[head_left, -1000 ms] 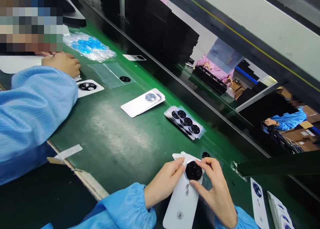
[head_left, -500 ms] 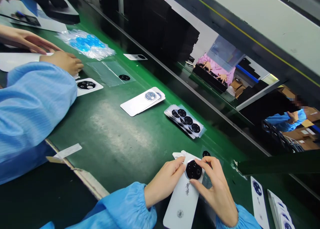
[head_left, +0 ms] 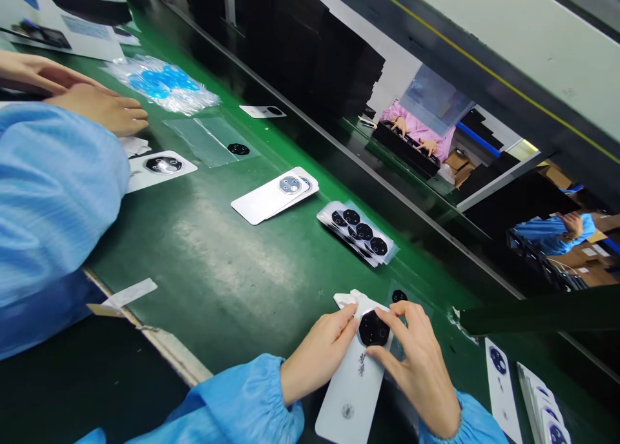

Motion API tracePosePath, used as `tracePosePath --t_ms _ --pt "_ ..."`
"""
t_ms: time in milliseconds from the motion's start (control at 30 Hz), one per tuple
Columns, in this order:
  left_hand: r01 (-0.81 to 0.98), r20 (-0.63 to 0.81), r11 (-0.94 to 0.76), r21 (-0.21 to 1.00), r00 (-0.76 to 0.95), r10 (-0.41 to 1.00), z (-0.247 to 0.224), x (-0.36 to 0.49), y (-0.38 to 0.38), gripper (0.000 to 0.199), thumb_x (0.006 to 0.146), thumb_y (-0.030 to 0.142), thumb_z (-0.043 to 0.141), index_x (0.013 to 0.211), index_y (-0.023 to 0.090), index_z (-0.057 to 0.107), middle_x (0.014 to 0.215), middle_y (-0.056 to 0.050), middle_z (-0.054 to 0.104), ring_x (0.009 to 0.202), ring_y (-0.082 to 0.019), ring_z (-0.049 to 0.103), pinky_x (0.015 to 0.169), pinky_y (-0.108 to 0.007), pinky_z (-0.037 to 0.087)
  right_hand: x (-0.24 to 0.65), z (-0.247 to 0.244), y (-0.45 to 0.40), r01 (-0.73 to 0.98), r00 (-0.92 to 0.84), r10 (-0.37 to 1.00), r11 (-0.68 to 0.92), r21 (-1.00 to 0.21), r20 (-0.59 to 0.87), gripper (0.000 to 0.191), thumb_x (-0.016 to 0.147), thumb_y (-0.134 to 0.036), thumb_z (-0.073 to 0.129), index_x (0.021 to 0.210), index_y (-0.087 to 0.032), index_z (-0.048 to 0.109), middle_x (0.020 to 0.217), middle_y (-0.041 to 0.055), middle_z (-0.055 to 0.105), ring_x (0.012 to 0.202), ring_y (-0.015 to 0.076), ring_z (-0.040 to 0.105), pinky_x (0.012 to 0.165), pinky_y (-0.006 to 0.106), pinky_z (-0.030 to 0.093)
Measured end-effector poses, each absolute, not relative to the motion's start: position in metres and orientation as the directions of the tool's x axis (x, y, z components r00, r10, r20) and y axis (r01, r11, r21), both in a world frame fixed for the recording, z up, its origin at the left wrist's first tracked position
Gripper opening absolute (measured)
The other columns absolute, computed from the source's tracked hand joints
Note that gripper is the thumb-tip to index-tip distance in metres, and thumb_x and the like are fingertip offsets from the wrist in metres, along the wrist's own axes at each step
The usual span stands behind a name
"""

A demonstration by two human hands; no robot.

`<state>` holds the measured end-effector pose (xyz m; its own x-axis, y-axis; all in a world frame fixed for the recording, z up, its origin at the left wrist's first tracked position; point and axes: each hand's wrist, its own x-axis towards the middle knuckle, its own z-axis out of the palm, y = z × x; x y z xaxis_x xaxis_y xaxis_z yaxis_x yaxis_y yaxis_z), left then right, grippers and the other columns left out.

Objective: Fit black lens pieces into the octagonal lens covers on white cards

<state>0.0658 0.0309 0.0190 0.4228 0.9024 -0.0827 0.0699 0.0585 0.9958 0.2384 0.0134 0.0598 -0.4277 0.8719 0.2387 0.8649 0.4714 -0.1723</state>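
A white phone back panel (head_left: pixel 349 392) with dark printed characters lies tilted in front of me on the green bench. Over the upper end of this panel sits a black round camera lens cover (head_left: pixel 373 328). My right hand (head_left: pixel 419 360) pinches the cover between thumb and index finger at its right side. My left hand (head_left: pixel 320 352) is closed on the panel's left edge, its fingertips close to the cover. A crumpled white cloth or tissue (head_left: pixel 343 299) shows beyond the left fingertips. Whatever lies beneath the panel is hidden.
Beyond my hands are a stack of bagged lens covers (head_left: pixel 356 232) and two overlapping white panels (head_left: pixel 264 200). More panels (head_left: pixel 541 402) are stacked at right, beside a green post (head_left: pixel 533 315). A co-worker's hands (head_left: pixel 94 108) rest at left near a plastic bag with blue pieces (head_left: pixel 167 82).
My hands stay almost in place on the panel and lens cover. The co-worker's near hand and sleeve have moved left, showing more of the panel beside them.
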Motion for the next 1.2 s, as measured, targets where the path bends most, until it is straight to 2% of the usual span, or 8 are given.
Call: tracePosePath --t_ms 267,433,600,767,1033,1200 --pt "0.092 -0.073 0.039 0.995 0.396 0.915 0.018 0.068 0.028 0.032 0.094 0.041 0.030 0.087 0.020 0.052 0.082 -0.002 0.061 0.076 -0.018 0.055 0.072 -0.028 0.043 0.231 0.060 0.013 0.860 -0.404 0.877 0.461 -0.220 0.261 0.028 0.086 -0.029 0.058 0.113 -0.021 0.055 0.091 0.0083 0.051 0.086 0.0258 0.052 0.069 0.043 0.051" --pt "0.143 -0.098 0.045 0.989 0.393 0.914 0.019 0.070 0.027 0.032 0.094 0.042 0.025 0.083 0.020 0.047 0.078 -0.002 0.057 0.070 -0.018 0.052 0.067 -0.028 0.041 0.229 0.058 0.011 0.860 -0.413 0.872 0.468 -0.203 0.261 0.030 0.086 -0.024 0.057 0.115 -0.017 0.052 0.092 0.0091 0.050 0.087 0.0259 0.050 0.069 0.043 0.050" --pt "0.176 -0.111 0.043 0.984 0.398 0.911 0.019 0.069 0.026 0.030 0.094 0.040 0.026 0.088 0.020 0.047 0.079 -0.001 0.057 0.072 -0.018 0.053 0.067 -0.028 0.040 0.227 0.057 0.010 0.860 -0.423 0.871 0.473 -0.190 0.251 0.034 0.086 -0.019 0.056 0.119 -0.015 0.050 0.090 0.0090 0.049 0.085 0.0253 0.049 0.068 0.043 0.050" --pt "0.169 -0.097 0.031 0.985 0.400 0.911 0.017 0.069 0.026 0.027 0.094 0.039 0.029 0.095 0.020 0.049 0.080 -0.001 0.058 0.072 -0.018 0.054 0.065 -0.027 0.040 0.226 0.056 0.010 0.857 -0.392 0.879 0.457 -0.240 0.272 0.034 0.089 -0.025 0.054 0.123 -0.020 0.048 0.090 0.0080 0.051 0.085 0.0251 0.051 0.069 0.043 0.050" --pt "0.100 -0.095 0.061 0.993 0.389 0.916 0.015 0.067 0.029 0.028 0.094 0.038 0.031 0.096 0.019 0.051 0.085 -0.002 0.060 0.078 -0.018 0.055 0.073 -0.028 0.043 0.223 0.055 0.007 0.864 -0.327 0.892 0.416 -0.284 0.311 0.034 0.087 -0.035 0.058 0.118 -0.022 0.052 0.092 0.0075 0.056 0.088 0.0257 0.054 0.074 0.044 0.049" --pt "-0.023 -0.101 0.120 0.993 0.397 0.912 0.016 0.065 0.032 0.029 0.093 0.039 0.034 0.101 0.018 0.052 0.097 -0.004 0.062 0.089 -0.020 0.058 0.080 -0.030 0.044 0.226 0.051 0.004 0.846 -0.329 0.886 0.430 -0.315 0.327 0.036 0.089 -0.031 0.057 0.123 -0.023 0.048 0.104 0.0088 0.058 0.100 0.0267 0.054 0.082 0.044 0.048"
